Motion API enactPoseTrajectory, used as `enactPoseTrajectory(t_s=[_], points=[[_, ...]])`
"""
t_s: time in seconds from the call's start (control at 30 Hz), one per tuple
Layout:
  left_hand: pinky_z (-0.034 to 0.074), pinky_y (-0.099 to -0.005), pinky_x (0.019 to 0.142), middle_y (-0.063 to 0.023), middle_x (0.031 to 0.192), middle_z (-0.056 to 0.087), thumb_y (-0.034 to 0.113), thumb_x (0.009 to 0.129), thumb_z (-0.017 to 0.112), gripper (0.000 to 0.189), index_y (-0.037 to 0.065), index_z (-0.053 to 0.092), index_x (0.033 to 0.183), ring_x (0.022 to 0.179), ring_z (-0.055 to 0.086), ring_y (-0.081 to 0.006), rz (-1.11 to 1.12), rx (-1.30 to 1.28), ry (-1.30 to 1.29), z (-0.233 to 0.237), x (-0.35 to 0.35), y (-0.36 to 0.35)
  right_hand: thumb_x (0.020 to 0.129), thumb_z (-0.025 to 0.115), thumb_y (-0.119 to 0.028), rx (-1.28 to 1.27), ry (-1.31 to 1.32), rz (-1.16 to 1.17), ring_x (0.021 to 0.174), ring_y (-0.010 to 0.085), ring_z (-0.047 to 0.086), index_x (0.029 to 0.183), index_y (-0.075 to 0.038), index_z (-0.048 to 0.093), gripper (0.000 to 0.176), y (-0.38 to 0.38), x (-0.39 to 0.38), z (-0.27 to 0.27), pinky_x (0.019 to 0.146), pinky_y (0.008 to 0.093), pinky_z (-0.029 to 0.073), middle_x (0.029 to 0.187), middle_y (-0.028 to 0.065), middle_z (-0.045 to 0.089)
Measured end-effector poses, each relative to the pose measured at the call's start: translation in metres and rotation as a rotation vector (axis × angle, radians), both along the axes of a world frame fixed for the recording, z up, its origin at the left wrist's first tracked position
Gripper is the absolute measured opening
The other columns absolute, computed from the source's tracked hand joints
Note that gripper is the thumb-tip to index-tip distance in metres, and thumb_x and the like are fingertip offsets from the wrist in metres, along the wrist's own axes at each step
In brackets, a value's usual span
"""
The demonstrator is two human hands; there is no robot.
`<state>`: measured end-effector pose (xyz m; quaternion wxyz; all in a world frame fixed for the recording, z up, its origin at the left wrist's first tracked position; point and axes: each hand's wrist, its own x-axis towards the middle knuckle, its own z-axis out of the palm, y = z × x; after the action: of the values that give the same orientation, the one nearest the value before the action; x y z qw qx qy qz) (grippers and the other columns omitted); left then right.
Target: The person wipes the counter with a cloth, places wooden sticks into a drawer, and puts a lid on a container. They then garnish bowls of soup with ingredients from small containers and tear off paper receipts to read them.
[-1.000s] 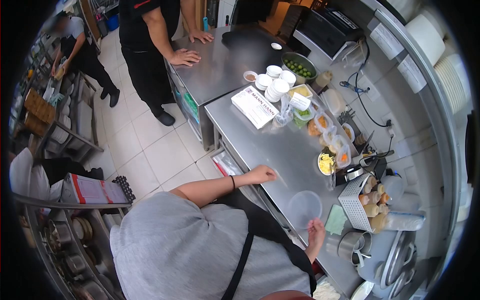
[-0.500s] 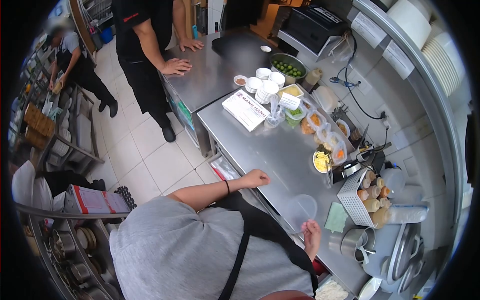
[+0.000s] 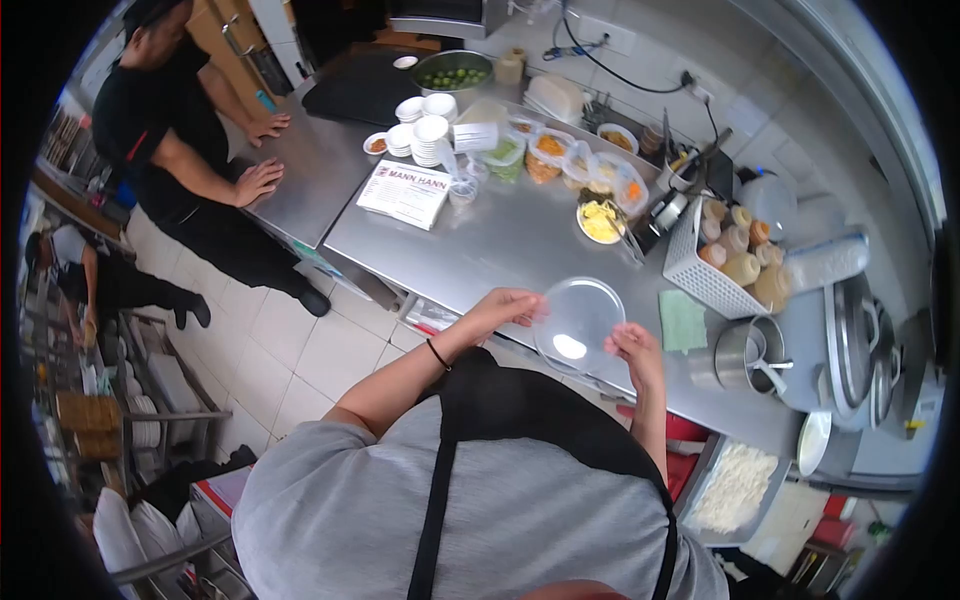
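Note:
A clear round plastic lid (image 3: 582, 308) is held up between my two hands, over the front edge of the steel counter. The fingers of my left hand (image 3: 512, 306) pinch its left rim. At the opposite rim, my right hand (image 3: 636, 350) grips it between thumb and fingers. Glare shows on the lower part of the lid. Nearest beyond it on the counter stands a bowl of yellow shredded food (image 3: 601, 222), with tongs resting at its side. A folded green cloth (image 3: 683, 320) lies to the right of my right hand.
A white perforated basket (image 3: 705, 265) of sauce bottles and metal pots (image 3: 735, 355) stand at right. Bagged ingredients (image 3: 548, 150), stacked white cups (image 3: 430, 138) and a labelled box (image 3: 403, 194) line the back. Another person's hands (image 3: 260, 182) rest on the left counter. A flour tray (image 3: 735, 490) sits below right.
My left hand has come across to the lid's left rim; before, only my right hand held it. The lid is now raised between both hands. The view has turned.

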<state>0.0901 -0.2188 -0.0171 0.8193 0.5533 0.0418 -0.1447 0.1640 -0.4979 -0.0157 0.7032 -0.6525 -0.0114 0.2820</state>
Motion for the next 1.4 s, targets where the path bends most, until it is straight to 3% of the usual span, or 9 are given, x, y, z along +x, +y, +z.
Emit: enactPoseTrajectory(t_s=[0.23, 0.43, 0.53, 0.67, 0.83, 0.97, 1.13, 1.23, 1.4], points=[[0.046, -0.0250, 0.068, -0.0073, 0.082, 0.063, 0.015, 0.077, 0.061, 0.022, 0.000, 0.059, 0.093, 0.072, 0.060, -0.0137, 0.103, 0.287, 0.014, 0.035, 0.009, 0.011, 0.088, 0.043, -0.039, 0.299, 0.040, -0.110, 0.092, 0.0188, 0.054, 0.107, -0.001, 0.049, 0.043, 0.024, -0.018, 0.007, 0.078, 0.0285, 0.043, 0.104, 0.0135, 0.054], [0.048, -0.0267, 0.067, -0.0062, 0.082, 0.061, 0.016, 0.080, 0.059, 0.019, 0.003, 0.057, 0.093, 0.071, 0.060, -0.0146, -0.028, -0.473, -0.001, 0.074, 0.011, 0.012, 0.080, 0.022, -0.065, 0.494, 0.274, -0.057, 0.113, 0.0230, 0.038, 0.114, -0.006, 0.046, 0.072, 0.032, -0.024, 0.002, 0.093, 0.0408, 0.031, 0.123, 0.0108, 0.041], [0.048, -0.0265, 0.065, -0.0057, 0.080, 0.061, 0.016, 0.080, 0.059, 0.020, 0.003, 0.056, 0.094, 0.069, 0.059, -0.0135, -0.108, -0.362, 0.149, 0.038, 0.020, 0.002, 0.076, 0.020, -0.071, 0.708, 0.408, -0.012, 0.113, 0.0244, 0.037, 0.114, -0.007, 0.047, 0.079, 0.045, -0.029, 0.004, 0.094, 0.0445, 0.029, 0.124, 0.0086, 0.041], [0.046, -0.0272, 0.068, -0.0046, 0.085, 0.058, 0.017, 0.078, 0.061, 0.025, 0.001, 0.055, 0.096, 0.077, 0.057, -0.0136, -0.094, 0.180, 0.090, 0.025, 0.016, 0.006, 0.071, 0.021, -0.075, 0.719, 0.394, 0.030, 0.118, 0.0297, 0.031, 0.111, -0.005, 0.048, 0.085, 0.057, -0.032, 0.024, 0.097, 0.0492, 0.025, 0.131, 0.0114, 0.034], [0.047, -0.0260, 0.063, -0.0060, 0.078, 0.059, 0.014, 0.078, 0.061, 0.019, 0.000, 0.057, 0.090, 0.071, 0.057, -0.0131, -0.162, -0.594, 0.033, 0.044, 0.007, 0.009, 0.070, 0.026, -0.074, 0.729, 0.456, 0.034, 0.123, 0.0323, 0.025, 0.109, -0.004, 0.050, 0.084, 0.052, -0.029, 0.006, 0.098, 0.0506, 0.022, 0.133, 0.0129, 0.031], [0.048, -0.0252, 0.060, -0.0069, 0.075, 0.061, 0.012, 0.079, 0.059, 0.016, 0.001, 0.058, 0.090, 0.067, 0.059, -0.0133, -0.049, 0.260, 0.017, 0.044, 0.001, 0.014, 0.069, 0.030, -0.075, 0.741, 0.416, 0.107, 0.124, 0.0325, 0.023, 0.112, -0.003, 0.046, 0.086, 0.060, -0.025, -0.001, 0.100, 0.0525, 0.017, 0.134, 0.0120, 0.028], [0.048, -0.0240, 0.056, -0.0072, 0.071, 0.061, 0.010, 0.078, 0.059, 0.014, 0.000, 0.058, 0.087, 0.061, 0.059, -0.0135, -0.070, -0.291, 0.044, 0.037, -0.012, 0.015, 0.071, 0.041, -0.069, 0.651, 0.527, 0.089, 0.118, 0.0279, 0.032, 0.093, -0.007, 0.051, 0.066, 0.081, -0.029, 0.009, 0.096, 0.0487, 0.025, 0.125, 0.0109, 0.040], [0.047, -0.0240, 0.057, -0.0066, 0.072, 0.061, 0.013, 0.078, 0.061, 0.016, 0.002, 0.058, 0.087, 0.062, 0.059, -0.0124, 0.135, 0.255, -0.003, 0.026, -0.022, 0.025, 0.071, 0.043, -0.068, 0.676, 0.563, 0.201, 0.117, 0.0268, 0.033, 0.094, -0.006, 0.049, 0.067, 0.092, -0.025, 0.005, 0.096, 0.0494, 0.024, 0.124, 0.0108, 0.040], [0.046, -0.0227, 0.053, -0.0043, 0.070, 0.061, 0.012, 0.077, 0.060, 0.013, 0.003, 0.058, 0.086, 0.061, 0.059, -0.0109, 0.138, -0.405, -0.008, 0.040, -0.044, 0.033, 0.071, 0.044, -0.067, 0.642, 0.567, 0.326, 0.114, 0.0252, 0.035, 0.097, -0.005, 0.048, 0.068, 0.119, -0.030, 0.017, 0.096, 0.0488, 0.025, 0.120, 0.0105, 0.043]])
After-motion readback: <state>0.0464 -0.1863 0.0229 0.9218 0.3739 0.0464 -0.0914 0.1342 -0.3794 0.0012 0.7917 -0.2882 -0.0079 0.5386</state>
